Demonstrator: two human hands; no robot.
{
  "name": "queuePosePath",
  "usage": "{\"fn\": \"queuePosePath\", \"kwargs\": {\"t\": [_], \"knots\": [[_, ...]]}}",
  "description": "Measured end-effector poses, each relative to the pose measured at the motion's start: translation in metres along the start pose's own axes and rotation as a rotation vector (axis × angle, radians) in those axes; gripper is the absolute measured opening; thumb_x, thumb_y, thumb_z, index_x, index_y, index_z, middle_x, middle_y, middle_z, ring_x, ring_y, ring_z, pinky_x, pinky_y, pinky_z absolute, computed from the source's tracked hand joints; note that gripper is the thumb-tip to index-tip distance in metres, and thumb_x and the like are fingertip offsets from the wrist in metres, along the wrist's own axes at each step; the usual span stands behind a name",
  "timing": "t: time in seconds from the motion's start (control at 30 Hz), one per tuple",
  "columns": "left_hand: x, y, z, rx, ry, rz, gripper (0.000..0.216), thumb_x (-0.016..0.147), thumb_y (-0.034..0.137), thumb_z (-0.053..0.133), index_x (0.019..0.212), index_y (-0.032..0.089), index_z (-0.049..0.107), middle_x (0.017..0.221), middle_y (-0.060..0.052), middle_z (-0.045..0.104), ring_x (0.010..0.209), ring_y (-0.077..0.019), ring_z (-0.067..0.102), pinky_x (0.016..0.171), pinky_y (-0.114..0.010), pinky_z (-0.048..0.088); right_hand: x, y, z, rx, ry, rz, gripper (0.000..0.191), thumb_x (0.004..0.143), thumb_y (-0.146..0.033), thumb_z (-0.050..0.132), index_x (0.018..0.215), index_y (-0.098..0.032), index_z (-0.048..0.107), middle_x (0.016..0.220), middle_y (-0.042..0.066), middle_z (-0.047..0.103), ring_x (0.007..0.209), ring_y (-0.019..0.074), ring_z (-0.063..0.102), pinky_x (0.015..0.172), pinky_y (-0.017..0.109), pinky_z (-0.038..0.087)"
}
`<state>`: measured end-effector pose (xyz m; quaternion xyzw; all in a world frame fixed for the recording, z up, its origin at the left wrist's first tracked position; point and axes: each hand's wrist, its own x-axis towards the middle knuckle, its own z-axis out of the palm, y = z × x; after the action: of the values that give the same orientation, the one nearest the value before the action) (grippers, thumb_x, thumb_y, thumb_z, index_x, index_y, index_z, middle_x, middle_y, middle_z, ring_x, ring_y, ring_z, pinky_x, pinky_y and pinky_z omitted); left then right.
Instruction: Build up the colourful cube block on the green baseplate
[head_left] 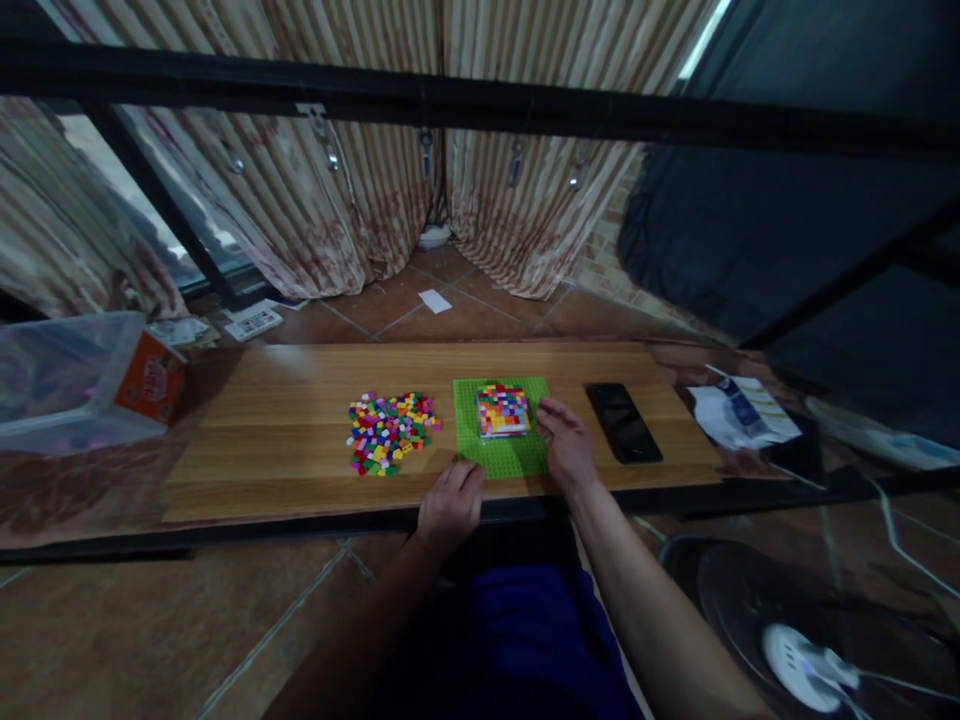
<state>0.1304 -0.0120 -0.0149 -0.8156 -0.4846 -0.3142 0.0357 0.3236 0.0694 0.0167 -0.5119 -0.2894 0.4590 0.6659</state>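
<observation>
A green studded baseplate lies on the wooden board. On its upper middle stands a block built of many-coloured small bricks, with a pale edge along its near side. My left hand is at the plate's near left corner, its fingers curled together over the edge. Just right of the built block is my right hand, thumb and fingertips pinched together above the plate's right edge. Whatever may be between those fingertips is too small to make out. Left of the plate lies a loose pile of small coloured bricks.
A black phone lies on the wooden board, right of my right hand. A clear plastic bin with an orange label stands at far left. Papers lie at the right end. A dark metal bar crosses in front of curtains.
</observation>
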Motion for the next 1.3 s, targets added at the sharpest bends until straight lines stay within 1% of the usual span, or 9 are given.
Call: {"fn": "queuePosePath", "kwargs": {"t": [0.13,0.27,0.33,0.53,0.67,0.77,1.0,1.17,1.3], "knots": [[0.0,0.001,0.0,-0.012,-0.024,-0.021,0.027,0.09,0.013,0.048,0.107,0.02,0.067,0.1,-0.008,0.067,0.095,-0.0187,0.063,0.088,-0.032,0.056,-0.009,-0.003,-0.001,-0.103,0.053,-0.022,0.028,0.062,-0.038,0.077,0.084,-0.021,0.07,0.083,0.001,0.07,0.07,0.0135,0.06,0.061,0.026,0.043],[-0.001,0.004,-0.001,-0.024,-0.067,-0.047,0.026,0.088,0.012,0.05,0.108,0.019,0.066,0.102,-0.008,0.066,0.098,-0.0187,0.062,0.089,-0.031,0.056,-0.025,-0.011,0.013,-0.226,0.015,-0.159,0.024,0.069,-0.04,0.074,0.082,-0.02,0.071,0.084,0.003,0.071,0.076,0.0163,0.062,0.07,0.03,0.047],[-0.001,0.005,-0.001,-0.025,-0.085,-0.046,0.025,0.088,0.012,0.05,0.106,0.018,0.066,0.101,-0.008,0.066,0.097,-0.0185,0.062,0.087,-0.03,0.056,-0.036,-0.014,0.024,-0.322,-0.102,-0.223,0.021,0.074,-0.038,0.071,0.084,-0.02,0.072,0.087,0.004,0.071,0.08,0.0177,0.063,0.075,0.032,0.048],[-0.008,0.002,0.009,-0.007,-0.12,-0.066,0.023,0.085,0.015,0.052,0.102,0.012,0.067,0.095,-0.012,0.068,0.095,-0.0224,0.065,0.08,-0.033,0.057,-0.07,-0.011,0.067,-0.769,-0.665,-0.382,0.015,0.086,-0.025,0.059,0.089,-0.024,0.074,0.092,0.004,0.07,0.088,0.0186,0.063,0.084,0.034,0.048],[-0.015,-0.001,0.02,-0.016,-0.209,-0.094,0.024,0.086,0.018,0.05,0.098,0.012,0.069,0.09,-0.011,0.072,0.09,-0.0235,0.068,0.079,-0.034,0.057,-0.077,-0.001,0.096,-0.994,-0.851,-0.454,0.017,0.084,-0.015,0.062,0.092,-0.025,0.074,0.102,0.004,0.069,0.103,0.0209,0.061,0.094,0.036,0.046],[-0.018,0.0,0.024,-0.012,-0.242,-0.126,0.026,0.088,0.021,0.048,0.101,0.014,0.069,0.092,-0.01,0.073,0.087,-0.0232,0.07,0.079,-0.034,0.057,-0.075,0.004,0.112,-1.131,-0.922,-0.515,0.016,0.085,-0.016,0.061,0.093,-0.024,0.073,0.102,0.005,0.068,0.103,0.0213,0.061,0.093,0.034,0.046],[-0.013,0.006,0.011,-0.076,-0.212,-0.173,0.036,0.093,0.022,0.042,0.118,0.01,0.065,0.111,-0.015,0.072,0.103,-0.0259,0.069,0.092,-0.038,0.054,-0.069,0.011,0.131,-1.355,-1.002,-0.616,0.009,0.084,-0.019,0.064,0.087,-0.022,0.072,0.1,0.007,0.065,0.103,0.0225,0.059,0.09,0.032,0.045],[-0.009,0.007,0.001,-0.094,-0.157,-0.183,0.038,0.093,0.021,0.04,0.119,0.007,0.064,0.11,-0.016,0.072,0.102,-0.0279,0.07,0.091,-0.037,0.055,-0.068,0.011,0.137,-1.396,-1.026,-0.611,0.01,0.084,-0.017,0.062,0.088,-0.021,0.071,0.102,0.007,0.066,0.102,0.0216,0.059,0.088,0.031,0.045],[-0.011,0.005,0.005,-0.076,-0.175,-0.164,0.037,0.093,0.021,0.04,0.115,0.007,0.066,0.106,-0.015,0.073,0.096,-0.027,0.071,0.086,-0.036,0.056,-0.07,0.011,0.14,-1.47,-1.038,-0.614,0.016,0.088,-0.014,0.055,0.089,-0.02,0.071,0.101,0.008,0.067,0.098,0.0209,0.06,0.086,0.03,0.045]]}}
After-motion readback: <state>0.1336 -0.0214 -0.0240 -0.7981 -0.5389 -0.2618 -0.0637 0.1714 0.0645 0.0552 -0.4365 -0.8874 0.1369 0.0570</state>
